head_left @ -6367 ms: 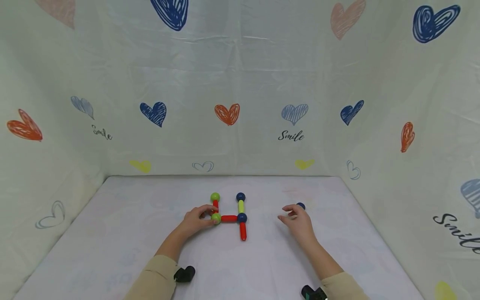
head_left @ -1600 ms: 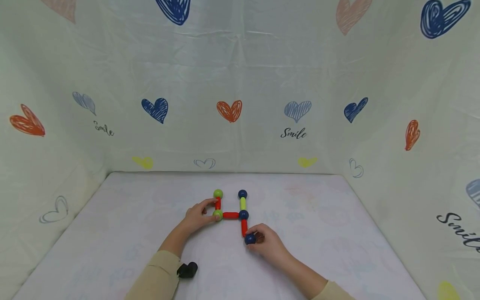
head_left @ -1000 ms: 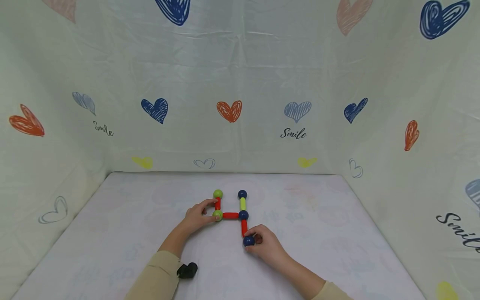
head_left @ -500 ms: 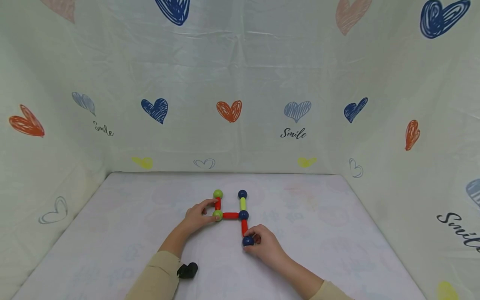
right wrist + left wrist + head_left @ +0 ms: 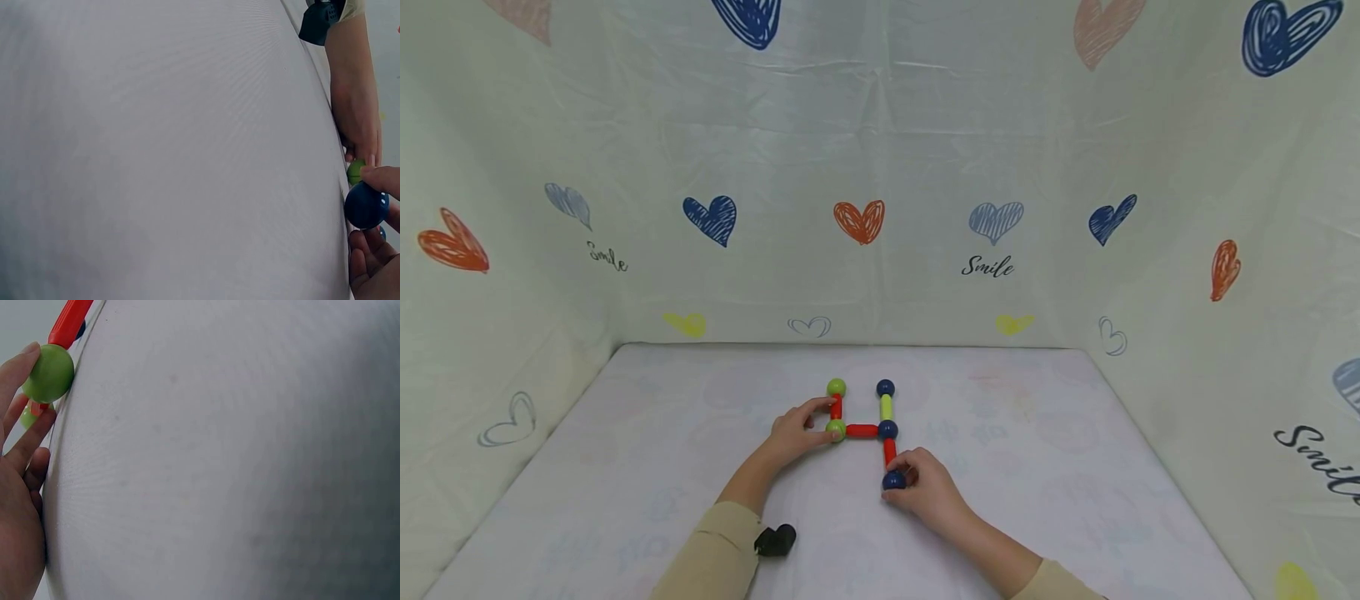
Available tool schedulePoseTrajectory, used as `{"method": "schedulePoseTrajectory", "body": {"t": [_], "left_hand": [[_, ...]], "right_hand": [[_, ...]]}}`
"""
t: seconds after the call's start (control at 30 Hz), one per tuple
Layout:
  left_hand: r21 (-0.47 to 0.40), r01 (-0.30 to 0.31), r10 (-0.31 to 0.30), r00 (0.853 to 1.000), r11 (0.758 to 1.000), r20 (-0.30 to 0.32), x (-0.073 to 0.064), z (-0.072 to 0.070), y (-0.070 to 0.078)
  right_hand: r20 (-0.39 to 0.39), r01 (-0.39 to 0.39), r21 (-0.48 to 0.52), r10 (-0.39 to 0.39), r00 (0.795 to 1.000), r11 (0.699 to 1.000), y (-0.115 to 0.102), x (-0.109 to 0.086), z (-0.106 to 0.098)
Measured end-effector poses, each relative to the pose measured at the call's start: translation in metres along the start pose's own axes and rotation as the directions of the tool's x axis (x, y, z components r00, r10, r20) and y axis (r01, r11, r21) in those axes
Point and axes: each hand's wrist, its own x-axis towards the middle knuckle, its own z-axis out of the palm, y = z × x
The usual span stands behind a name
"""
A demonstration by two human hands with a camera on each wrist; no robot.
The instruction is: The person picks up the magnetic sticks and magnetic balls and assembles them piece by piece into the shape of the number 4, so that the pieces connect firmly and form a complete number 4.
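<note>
A figure of magnetic balls and rods lies flat on the white table. My left hand (image 5: 793, 435) pinches its near green ball (image 5: 49, 374), thumb on the ball and a fingertip by the short red rod (image 5: 837, 407) that leads to the far green ball (image 5: 837, 387). A red crossbar (image 5: 862, 431) joins the green ball to a blue ball (image 5: 887, 429). From that one, a yellow-green rod (image 5: 887, 407) runs to the far blue ball (image 5: 885, 388), and a red rod (image 5: 890, 452) points nearer. At this rod's near end, my right hand (image 5: 934, 492) pinches another blue ball (image 5: 366, 205) between thumb and fingers.
The white table (image 5: 1037, 433) spreads around the figure, backed by a curtain (image 5: 925, 150) printed with hearts. A black wrist camera (image 5: 775, 541) is strapped at the left sleeve (image 5: 711, 550).
Since the oldest frame, my right hand has picked up the blue ball at right and brought it to the red rod's near end. Lately it has edged slightly left. My left hand keeps its place.
</note>
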Motion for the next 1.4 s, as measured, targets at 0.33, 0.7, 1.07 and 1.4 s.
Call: {"method": "schedulePoseTrajectory", "body": {"t": [0.33,0.7,1.07,1.4], "left_hand": [[0.006,0.003,-0.003,1.000,1.000,-0.001,0.0013,-0.0005,0.0011],[-0.009,-0.045,0.045,0.999,0.999,-0.015,0.0015,-0.0016,0.0010],[-0.042,-0.094,0.094,0.996,0.995,0.001,0.0020,-0.0017,0.0001],[-0.057,-0.070,0.070,0.998,0.996,-0.005,-0.0009,0.0001,-0.0031]], "right_hand": [[0.000,0.001,-0.014,-0.001,1.000,1.000,-0.0028,0.0019,0.0003],[0.009,0.005,-0.016,-0.005,1.000,1.000,-0.0052,0.0042,0.0008],[-0.007,0.001,-0.015,-0.001,1.000,1.000,-0.0067,0.0048,-0.0008],[-0.005,0.001,-0.029,-0.002,1.000,1.000,-0.0041,0.0059,-0.0033]]}}
